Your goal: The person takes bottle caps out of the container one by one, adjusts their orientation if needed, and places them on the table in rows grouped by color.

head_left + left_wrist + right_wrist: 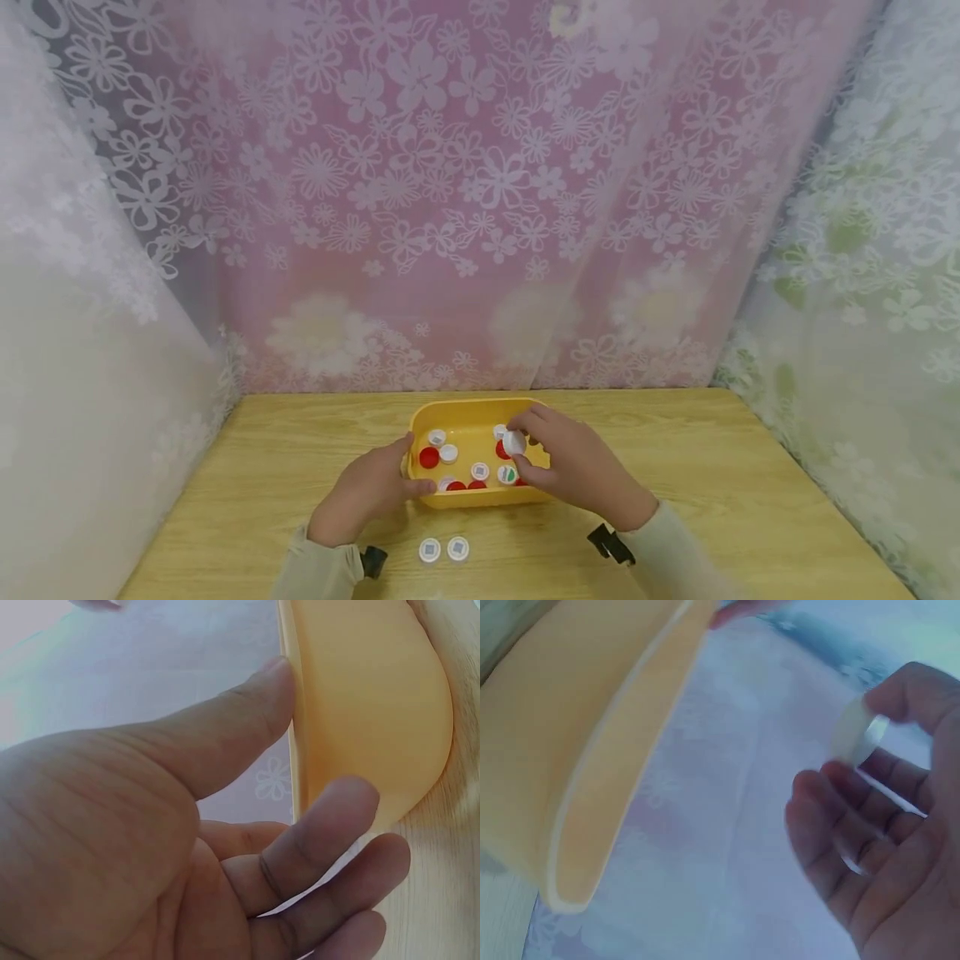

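Note:
A yellow plastic basin (480, 498) stands on the table with several white and red bottle caps in it. My left hand (367, 487) holds the basin's left end; in the left wrist view the thumb (274, 690) lies against the rim, with loosely bent fingers beside the outer wall. Over the basin's right part, my right hand (581, 462) pinches a white bottle cap (513, 442) between thumb and fingers. That cap shows edge-on in the right wrist view, raised beside the basin wall (562, 750). Red caps (429, 457) and white caps (480, 472) lie scattered on the basin floor.
Two white caps (430, 550) sit side by side on the wooden table (262, 467), in front of the basin and between the forearms. A pink flowered curtain (450, 208) hangs behind the table, with pale flowered cloth (862, 333) along the sides.

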`<state>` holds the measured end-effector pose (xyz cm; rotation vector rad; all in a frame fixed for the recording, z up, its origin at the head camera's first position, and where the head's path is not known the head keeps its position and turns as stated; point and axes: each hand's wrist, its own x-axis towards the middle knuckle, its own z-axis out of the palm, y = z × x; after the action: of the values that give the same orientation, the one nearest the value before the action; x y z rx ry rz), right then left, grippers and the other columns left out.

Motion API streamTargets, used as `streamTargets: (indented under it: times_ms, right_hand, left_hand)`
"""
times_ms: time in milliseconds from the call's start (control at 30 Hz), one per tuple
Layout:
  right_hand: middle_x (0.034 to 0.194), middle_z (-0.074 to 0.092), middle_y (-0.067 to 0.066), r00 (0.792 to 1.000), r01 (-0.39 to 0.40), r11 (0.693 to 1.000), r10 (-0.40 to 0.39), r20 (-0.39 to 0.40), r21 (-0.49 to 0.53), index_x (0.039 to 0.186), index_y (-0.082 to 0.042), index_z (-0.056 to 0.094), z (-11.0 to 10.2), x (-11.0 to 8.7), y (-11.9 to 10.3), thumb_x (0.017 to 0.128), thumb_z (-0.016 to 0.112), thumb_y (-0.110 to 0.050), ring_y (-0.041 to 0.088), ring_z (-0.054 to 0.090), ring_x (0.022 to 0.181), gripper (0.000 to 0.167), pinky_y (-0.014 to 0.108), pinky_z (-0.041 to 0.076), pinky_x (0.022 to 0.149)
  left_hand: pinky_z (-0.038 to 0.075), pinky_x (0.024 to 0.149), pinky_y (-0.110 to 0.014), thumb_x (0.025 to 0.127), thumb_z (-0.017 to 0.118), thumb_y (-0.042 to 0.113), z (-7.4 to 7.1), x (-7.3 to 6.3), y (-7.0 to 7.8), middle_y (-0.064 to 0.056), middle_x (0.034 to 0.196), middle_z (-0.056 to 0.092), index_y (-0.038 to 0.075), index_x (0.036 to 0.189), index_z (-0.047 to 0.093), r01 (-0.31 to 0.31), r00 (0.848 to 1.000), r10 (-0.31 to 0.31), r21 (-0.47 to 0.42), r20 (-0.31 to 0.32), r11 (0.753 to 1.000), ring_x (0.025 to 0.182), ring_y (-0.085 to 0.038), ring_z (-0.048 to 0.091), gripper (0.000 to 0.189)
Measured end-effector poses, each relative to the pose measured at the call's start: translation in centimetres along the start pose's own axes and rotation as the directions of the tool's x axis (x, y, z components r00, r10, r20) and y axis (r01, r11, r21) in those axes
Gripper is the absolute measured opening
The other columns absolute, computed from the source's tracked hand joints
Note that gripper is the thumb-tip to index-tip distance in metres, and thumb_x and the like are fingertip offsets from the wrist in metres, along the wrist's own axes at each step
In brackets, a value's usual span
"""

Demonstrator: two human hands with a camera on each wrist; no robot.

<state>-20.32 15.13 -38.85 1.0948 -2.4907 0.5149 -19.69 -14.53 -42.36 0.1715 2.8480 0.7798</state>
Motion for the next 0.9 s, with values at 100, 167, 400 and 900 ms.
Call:
streamTargets:
  times_ms: [100, 167, 400, 900]
  right_hand:
    - [0.101, 0.064, -0.014, 0.995, 0.054, 0.997, -0.050, -0.082, 0.051, 0.111, -0.021, 0.065, 0.1, -1.0, -0.9, 0.088, 0.081, -0.023, -0.001, 0.062, 0.084, 0.028, 0.018, 0.055, 0.069]
    - [0.098, 0.065, -0.014, 0.991, 0.098, 0.994, -0.092, -0.099, 0.051, 0.108, -0.020, 0.065, 0.4, -1.3, -1.4, 0.087, 0.081, -0.023, -0.002, 0.062, 0.082, 0.027, 0.015, 0.053, 0.067]
    - [0.096, 0.063, -0.013, 0.991, 0.112, 0.993, -0.113, -0.070, -0.030, 0.108, -0.020, 0.065, 0.8, -1.2, -2.1, 0.084, 0.081, -0.024, -0.003, 0.056, 0.074, 0.029, 0.009, 0.046, 0.061]
    - [0.091, 0.064, -0.012, 0.995, 0.060, 0.997, -0.056, 0.080, -0.041, 0.104, -0.020, 0.067, 1.0, -1.6, -3.0, 0.085, 0.083, -0.027, 0.001, 0.051, 0.072, 0.026, 0.015, 0.049, 0.064]
  left_hand:
    - [0.045, 0.106, -0.062, 0.084, 0.083, 0.051, 0.0, -0.1, 0.1, -0.019, 0.148, 0.057, 0.004, 0.157, 0.043, 0.003, 1.000, -0.003, 0.002, 0.004, 1.000, 0.133, -0.043, 0.055, 0.094]
    - [0.045, 0.105, -0.062, 0.084, 0.083, 0.051, 0.0, -0.1, 0.1, -0.019, 0.148, 0.057, 0.005, 0.157, 0.044, 0.001, 1.000, -0.001, 0.004, 0.007, 1.000, 0.133, -0.043, 0.055, 0.094]
    - [0.046, 0.106, -0.060, 0.085, 0.083, 0.048, 0.1, 0.1, 0.1, -0.018, 0.141, 0.063, 0.004, 0.157, 0.043, 0.010, 1.000, -0.010, -0.018, 0.001, 1.000, 0.130, -0.041, 0.058, 0.094]
    - [0.039, 0.114, -0.059, 0.084, 0.086, 0.041, 0.3, 0.2, 0.1, -0.020, 0.153, 0.049, 0.000, 0.154, 0.046, -0.095, 0.994, 0.097, 0.023, -0.058, 0.995, 0.141, -0.042, 0.044, 0.091]
